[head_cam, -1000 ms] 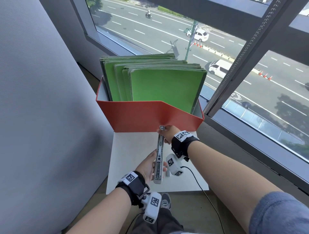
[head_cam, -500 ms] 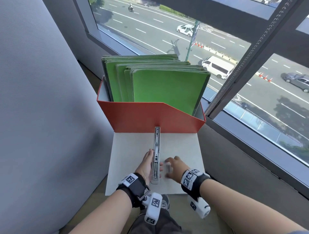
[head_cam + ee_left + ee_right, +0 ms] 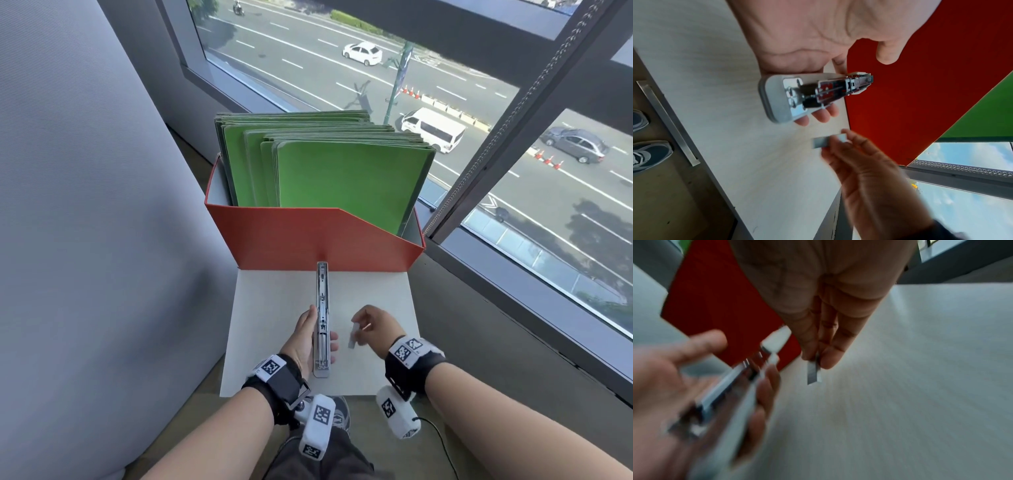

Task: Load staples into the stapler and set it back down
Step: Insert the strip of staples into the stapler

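A grey stapler point(image 3: 322, 318) is swung fully open above the white tabletop point(image 3: 274, 308), its metal staple channel point(image 3: 838, 88) bare and facing up. My left hand point(image 3: 305, 337) grips its base end, fingers curled underneath point(image 3: 818, 116). Just right of it, my right hand point(image 3: 371, 325) pinches a short silver strip of staples point(image 3: 352, 335) between thumb and fingertips. The strip point(image 3: 829, 142) hangs a little above the table point(image 3: 920, 369), apart from the stapler point(image 3: 731, 386). In the blurred right wrist view the strip point(image 3: 813, 374) juts from the fingertips point(image 3: 830, 360).
A red file box point(image 3: 315, 240) packed with green folders point(image 3: 342, 178) stands at the table's far edge, touching the stapler's tip. A grey wall point(image 3: 85, 205) rises on the left. Large windows point(image 3: 548, 188) lie to the right. Shoes point(image 3: 647, 154) show below the near table edge.
My right hand left the stapler's far tip, came back to the table beside my left hand, and picked up the staple strip. The stapler has stayed fully open in my left hand.
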Demonstrator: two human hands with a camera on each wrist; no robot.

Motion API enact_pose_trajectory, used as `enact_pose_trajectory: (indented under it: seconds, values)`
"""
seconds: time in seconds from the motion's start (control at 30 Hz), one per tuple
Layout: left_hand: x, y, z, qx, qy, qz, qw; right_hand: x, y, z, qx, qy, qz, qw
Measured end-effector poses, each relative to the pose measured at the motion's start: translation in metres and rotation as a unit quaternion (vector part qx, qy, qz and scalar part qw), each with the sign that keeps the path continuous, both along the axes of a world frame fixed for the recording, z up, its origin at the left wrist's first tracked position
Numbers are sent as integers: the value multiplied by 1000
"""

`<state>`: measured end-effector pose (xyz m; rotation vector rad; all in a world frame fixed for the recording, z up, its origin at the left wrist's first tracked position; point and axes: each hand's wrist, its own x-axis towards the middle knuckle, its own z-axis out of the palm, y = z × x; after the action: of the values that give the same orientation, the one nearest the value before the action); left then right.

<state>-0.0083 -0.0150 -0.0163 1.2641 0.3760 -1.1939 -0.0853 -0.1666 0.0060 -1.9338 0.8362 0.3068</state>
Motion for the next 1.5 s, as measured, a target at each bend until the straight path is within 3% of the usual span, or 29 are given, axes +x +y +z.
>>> enact_pose_trajectory:
  seconds: [0.07,0.17,0.3,0.8,1.23,1.5]
  values:
    - [1,0,-2,8,2,0,1000,11,-8,17,45,-57,-29,997]
    - [1,-2,-4,22,4,1,1000,24,-5,37,83,-96,-7,992]
    - [1,-3,-7,27,17,-8,999,29,17,45,37,-73,50,995]
    - [-1,-2,-8,28,35,-5,999,44,26,42,-46,-35,103,993]
    - [2,-1,7,-4,64,34,997,28,39,30,-74,-64,176,979]
    - [1,1,2,7,56,6,998,5,48,25,-80,-80,187,976]
